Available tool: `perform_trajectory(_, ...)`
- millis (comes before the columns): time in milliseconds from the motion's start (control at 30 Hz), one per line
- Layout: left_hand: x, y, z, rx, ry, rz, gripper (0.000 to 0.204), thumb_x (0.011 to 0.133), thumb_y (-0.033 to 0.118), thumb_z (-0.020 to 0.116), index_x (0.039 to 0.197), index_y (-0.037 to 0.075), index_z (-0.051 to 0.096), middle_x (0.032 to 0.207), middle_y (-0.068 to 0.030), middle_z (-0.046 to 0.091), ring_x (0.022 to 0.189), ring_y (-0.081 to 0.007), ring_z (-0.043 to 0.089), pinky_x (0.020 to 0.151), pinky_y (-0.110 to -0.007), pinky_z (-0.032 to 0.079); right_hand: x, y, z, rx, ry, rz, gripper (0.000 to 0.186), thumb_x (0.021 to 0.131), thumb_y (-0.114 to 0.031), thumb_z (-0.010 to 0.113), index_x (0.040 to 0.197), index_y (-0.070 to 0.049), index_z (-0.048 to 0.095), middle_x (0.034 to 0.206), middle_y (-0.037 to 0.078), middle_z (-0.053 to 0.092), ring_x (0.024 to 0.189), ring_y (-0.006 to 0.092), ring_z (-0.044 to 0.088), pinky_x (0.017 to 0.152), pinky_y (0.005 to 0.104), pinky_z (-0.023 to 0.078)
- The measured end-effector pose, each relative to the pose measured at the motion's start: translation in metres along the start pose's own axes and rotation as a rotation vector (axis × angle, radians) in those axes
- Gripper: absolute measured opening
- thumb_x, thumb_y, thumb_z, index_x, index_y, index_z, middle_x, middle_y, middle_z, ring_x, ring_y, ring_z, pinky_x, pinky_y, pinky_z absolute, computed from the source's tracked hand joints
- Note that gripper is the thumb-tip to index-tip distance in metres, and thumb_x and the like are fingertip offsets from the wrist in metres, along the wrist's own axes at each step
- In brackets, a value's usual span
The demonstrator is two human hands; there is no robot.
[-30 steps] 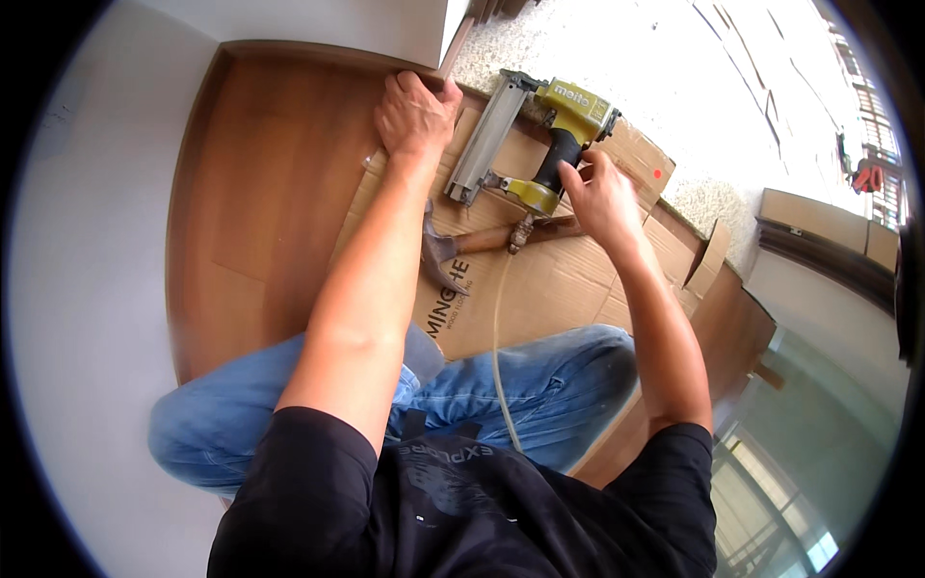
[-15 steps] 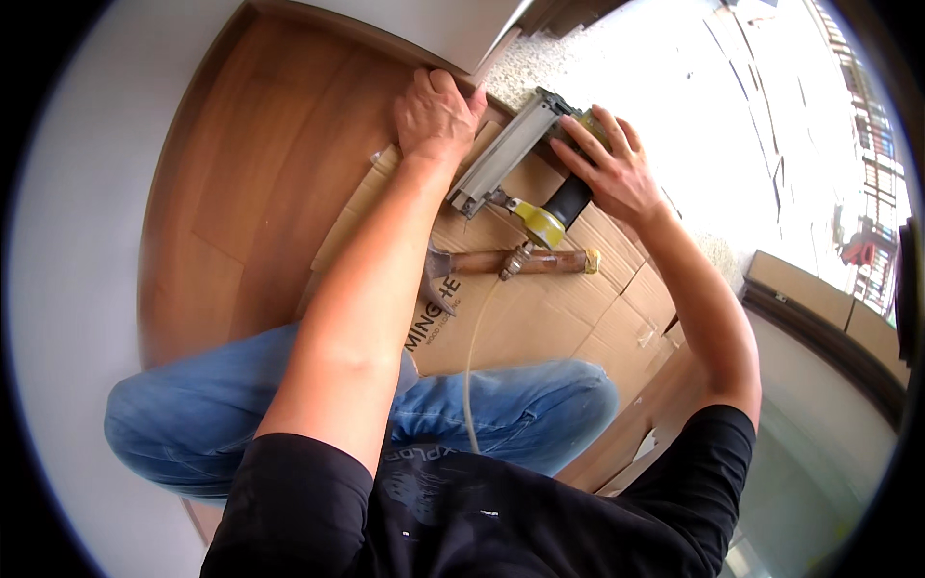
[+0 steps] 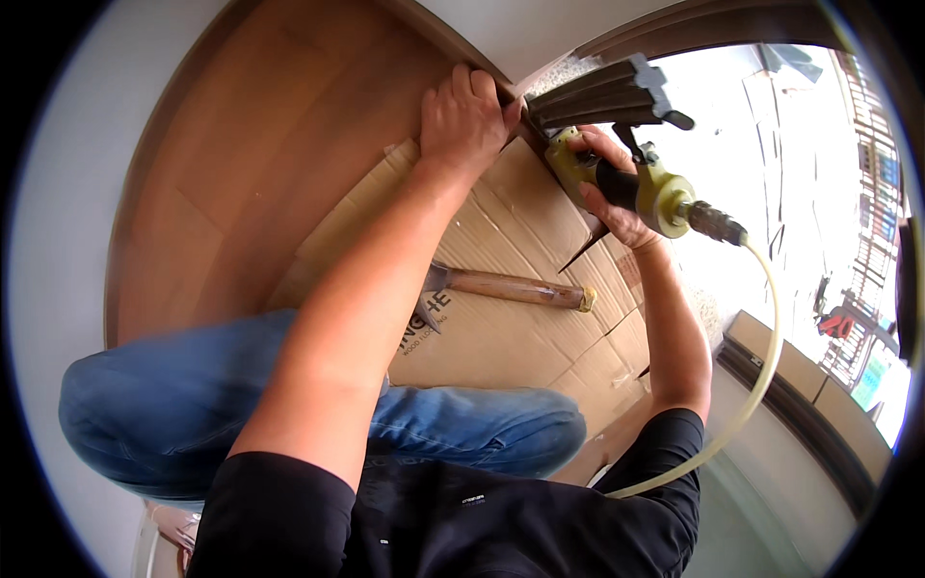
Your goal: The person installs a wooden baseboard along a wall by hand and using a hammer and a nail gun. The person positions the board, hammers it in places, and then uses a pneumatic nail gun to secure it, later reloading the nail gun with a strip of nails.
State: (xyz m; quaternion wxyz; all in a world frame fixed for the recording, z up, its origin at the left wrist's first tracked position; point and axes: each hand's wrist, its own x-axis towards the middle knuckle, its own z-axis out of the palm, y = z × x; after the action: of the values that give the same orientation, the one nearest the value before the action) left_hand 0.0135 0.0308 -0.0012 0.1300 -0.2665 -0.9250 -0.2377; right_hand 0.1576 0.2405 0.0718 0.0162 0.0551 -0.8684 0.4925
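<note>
My right hand [image 3: 621,207] is wrapped round the black grip of a yellow-green pneumatic nail gun [image 3: 665,197]. Its grey magazine [image 3: 602,91] points up and left, its nose close to the wall corner. From the coupling a clear air hose [image 3: 771,337] loops down past my right arm. Beside that corner, the curled fingers of my left hand [image 3: 464,120] press on the brown skirting board [image 3: 462,43] at the foot of the wall. Between my forearms a wooden-handled claw hammer [image 3: 515,286] lies on flattened cardboard [image 3: 501,337]; my left forearm hides part of its head.
Brown wood flooring [image 3: 251,173] spreads to the left, edged by a white wall [image 3: 67,241]. My jeans-clad legs [image 3: 472,419] are folded before the cardboard. A bright, rough surface [image 3: 723,125] lies beyond the doorway-like edge at right, with a red object [image 3: 836,325] farther off.
My right hand has turned the nail gun over and brought it toward the corner; the hose now swings out to the right. My left hand stays at the skirting board. The view has shifted slightly.
</note>
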Motion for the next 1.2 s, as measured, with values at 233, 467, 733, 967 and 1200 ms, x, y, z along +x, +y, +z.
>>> perform_trajectory(233,0.002,0.002,0.004,0.001,-0.007,-0.003,0.046,0.088,0.044,0.079,0.098,0.005,0.056,0.096,-0.0129,0.061,0.086,-0.0313,0.067,0.070,-0.044,0.052,0.006,0.010,-0.004,0.092,-0.008,-0.113,0.060,0.093,-0.023,0.075,0.148,-0.007,0.057,0.130,0.014,0.068,0.133,0.0334,0.058,0.116,0.0473,0.041)
perform_trajectory(467,0.001,-0.002,0.005,-0.013,-0.019,-0.013,0.046,0.091,0.045,0.076,0.100,0.004,0.057,0.099,-0.0136,0.061,0.089,-0.0325,0.067,0.075,-0.047,0.052,0.007,0.016,-0.003,0.101,-0.001,-0.059,0.059,0.091,-0.018,0.074,0.147,-0.006,0.057,0.132,0.012,0.067,0.131,0.0300,0.058,0.116,0.0451,0.042)
perform_trajectory(733,0.003,0.002,0.006,0.012,-0.030,-0.023,0.048,0.093,0.049,0.073,0.100,0.004,0.057,0.100,-0.0139,0.062,0.090,-0.0321,0.068,0.076,-0.047,0.052,0.006,0.019,-0.004,0.085,0.005,-0.072,0.056,0.090,-0.017,0.073,0.144,-0.007,0.059,0.133,0.011,0.067,0.131,0.0292,0.059,0.115,0.0448,0.043)
perform_trajectory(967,0.002,0.002,0.006,0.028,-0.034,-0.024,0.048,0.092,0.049,0.074,0.099,0.005,0.056,0.101,-0.0143,0.062,0.093,-0.0331,0.067,0.078,-0.048,0.052,0.007,0.017,-0.002,0.092,0.015,-0.028,0.056,0.087,-0.019,0.075,0.141,-0.009,0.061,0.139,0.013,0.065,0.131,0.0310,0.059,0.114,0.0451,0.044)
perform_trajectory(1200,0.003,0.001,0.004,-0.016,-0.038,-0.023,0.046,0.091,0.044,0.076,0.102,0.005,0.054,0.102,-0.0143,0.061,0.094,-0.0331,0.067,0.079,-0.048,0.051,0.007,0.013,0.000,0.105,0.027,0.003,0.054,0.087,-0.021,0.076,0.138,-0.008,0.063,0.143,0.016,0.063,0.131,0.0314,0.059,0.113,0.0447,0.044)
